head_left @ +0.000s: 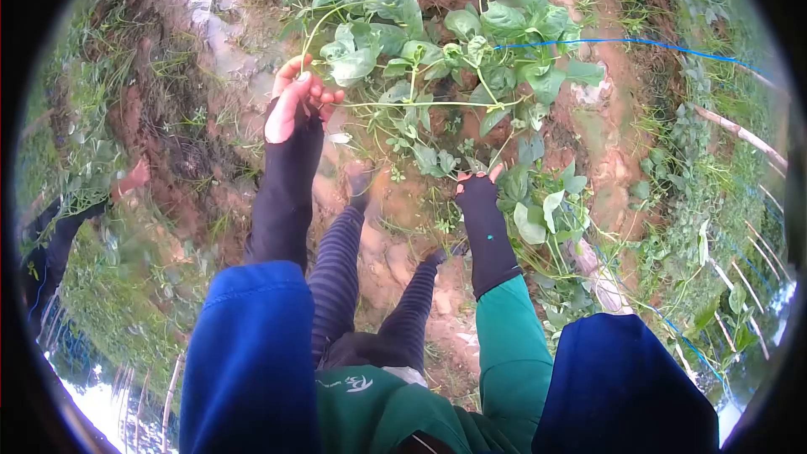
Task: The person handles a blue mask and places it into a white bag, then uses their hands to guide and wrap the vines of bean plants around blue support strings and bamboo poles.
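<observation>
My left hand [296, 105], in a black fingerless sleeve, is closed with thumb and finger pinching a thin green vine stem [315, 29]. The stem curves up from the fingertips to broad leaves [353, 55]. Another long stem [420, 104] runs level from beside this hand toward the leafy plant on the right. Lower down, my right hand [479, 178], also in a black sleeve, reaches into the foliage with its fingers curled. Leaves and the sleeve hide most of those fingers, and what they grip cannot be made out.
A blue string [630, 40] stretches from the plant toward the right. Wooden poles [740, 130] lean at the right side, and a thicker pale pole [598, 277] stands near my right arm. Muddy soil [382, 261] lies underfoot. Another person's arm [80, 214] shows at the far left.
</observation>
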Tool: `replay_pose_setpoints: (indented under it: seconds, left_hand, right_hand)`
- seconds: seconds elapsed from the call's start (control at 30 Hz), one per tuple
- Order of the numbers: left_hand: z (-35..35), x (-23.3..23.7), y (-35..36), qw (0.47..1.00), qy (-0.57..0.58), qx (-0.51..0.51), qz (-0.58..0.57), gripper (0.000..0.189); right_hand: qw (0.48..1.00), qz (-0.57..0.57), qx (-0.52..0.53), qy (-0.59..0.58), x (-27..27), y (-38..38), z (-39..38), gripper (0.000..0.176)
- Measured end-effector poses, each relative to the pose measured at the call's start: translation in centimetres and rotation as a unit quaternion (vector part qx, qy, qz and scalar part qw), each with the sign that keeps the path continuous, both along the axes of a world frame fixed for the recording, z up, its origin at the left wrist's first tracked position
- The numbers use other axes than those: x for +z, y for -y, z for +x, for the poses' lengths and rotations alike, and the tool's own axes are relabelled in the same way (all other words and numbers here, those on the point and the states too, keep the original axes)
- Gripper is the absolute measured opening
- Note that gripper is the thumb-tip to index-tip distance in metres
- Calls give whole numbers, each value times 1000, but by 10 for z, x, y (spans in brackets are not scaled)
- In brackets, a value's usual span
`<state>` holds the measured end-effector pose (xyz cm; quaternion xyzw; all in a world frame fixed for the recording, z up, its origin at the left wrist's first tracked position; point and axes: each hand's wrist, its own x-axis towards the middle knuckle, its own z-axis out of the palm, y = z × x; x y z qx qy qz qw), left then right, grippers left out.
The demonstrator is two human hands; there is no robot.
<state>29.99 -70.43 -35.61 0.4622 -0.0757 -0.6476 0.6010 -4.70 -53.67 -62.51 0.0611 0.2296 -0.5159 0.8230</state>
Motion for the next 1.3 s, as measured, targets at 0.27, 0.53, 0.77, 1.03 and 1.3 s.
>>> replay_pose_setpoints:
  seconds: [0.27,0.53,0.77,1.03,1.3]
  left_hand:
    - [38,38,-25,999,1,12,33,25]
    - [44,117,10,998,20,-50,-39,28]
    - [11,174,1,963,124,-214,-105,25]
    - [-21,182,2,992,127,-7,-24,25]
    - [-81,236,13,895,185,-342,-217,29]
  right_hand:
    - [363,-391,437,-724,305,69,104,28]
    - [521,-365,104,-764,397,108,99,17]
    - [777,-197,-46,-596,479,112,97,17]
    - [865,19,-401,-299,520,105,55,10]
    - [729,-181,-177,-636,538,127,111,11]
